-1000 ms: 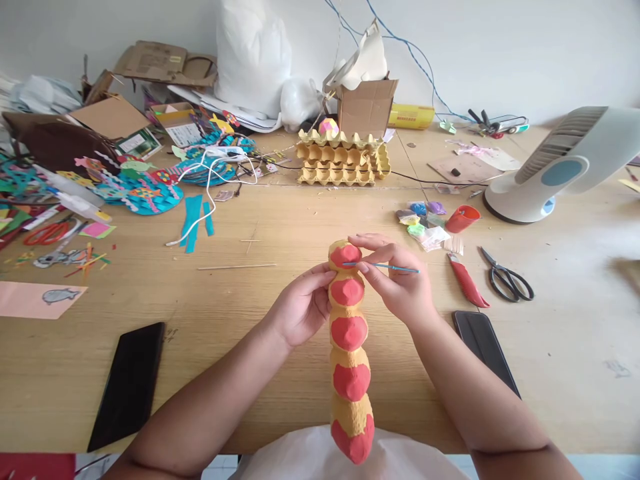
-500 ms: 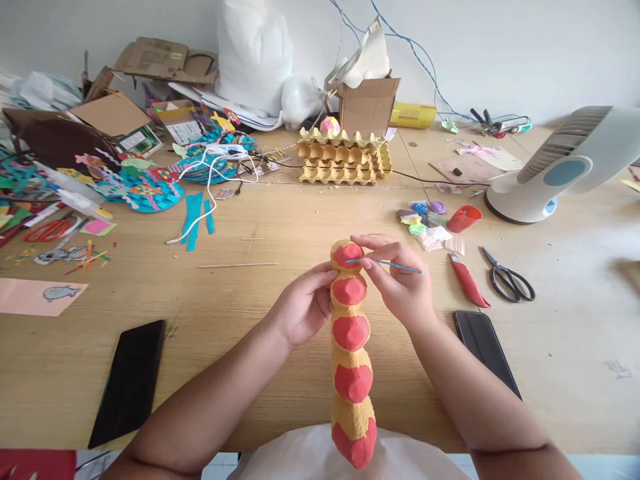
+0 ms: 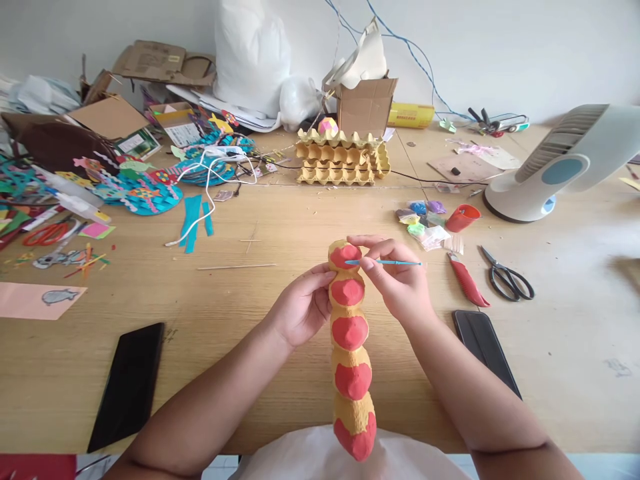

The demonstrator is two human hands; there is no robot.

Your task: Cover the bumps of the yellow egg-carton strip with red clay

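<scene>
A long strip of egg carton (image 3: 351, 347), yellow with red-painted bumps, stands lengthways over the wooden table (image 3: 280, 293) in front of me. My left hand (image 3: 300, 308) grips its left side near the second bump, fingers closed around it. My right hand (image 3: 395, 280) pinches a thin blue paintbrush (image 3: 385, 263), whose tip touches the topmost red bump.
A black phone (image 3: 129, 383) lies at front left and another dark phone (image 3: 486, 347) at right. A red knife (image 3: 467, 283), scissors (image 3: 506, 279), a red cup (image 3: 462, 218) and clay packets (image 3: 423, 223) sit right. Stacked egg trays (image 3: 341, 159), a white fan (image 3: 555, 167) and paper craft clutter (image 3: 135, 190) fill the back.
The brush has shifted slightly on the top red bump, its handle now lying level. The carton strip and my left hand have barely moved.
</scene>
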